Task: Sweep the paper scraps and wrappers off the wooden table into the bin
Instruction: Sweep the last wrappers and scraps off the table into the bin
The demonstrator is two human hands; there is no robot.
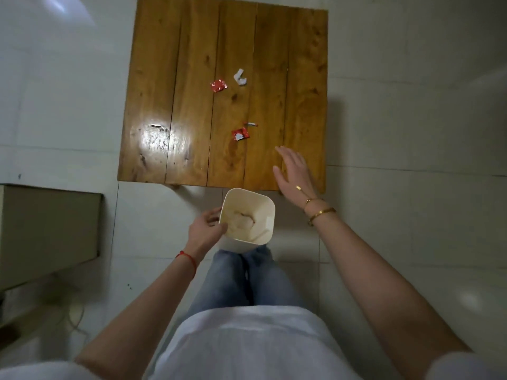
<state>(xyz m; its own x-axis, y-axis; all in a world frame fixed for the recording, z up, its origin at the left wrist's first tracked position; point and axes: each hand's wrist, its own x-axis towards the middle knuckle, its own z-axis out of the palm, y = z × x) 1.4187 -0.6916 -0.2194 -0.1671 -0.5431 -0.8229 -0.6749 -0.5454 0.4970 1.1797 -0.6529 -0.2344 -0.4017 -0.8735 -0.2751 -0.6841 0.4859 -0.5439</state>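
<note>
A low wooden table (192,105) stands on the tiled floor in front of me. On it lie a red wrapper (218,85), a white paper scrap (240,77), a second red and white wrapper (240,133) and a small thin scrap (251,124) just beyond it. A cream bin (267,215) hangs below the table's near edge, with crumpled paper inside. My left hand (207,229) grips the bin's left rim. My right hand (295,171) hovers over the table's near right corner, fingers spread, holding nothing, a little right of the nearer wrapper.
A beige box or cabinet (49,226) stands on the floor to the left, with cables below it. My jeans-clad legs (247,281) are under the bin. White floor tiles (411,133) surround the table.
</note>
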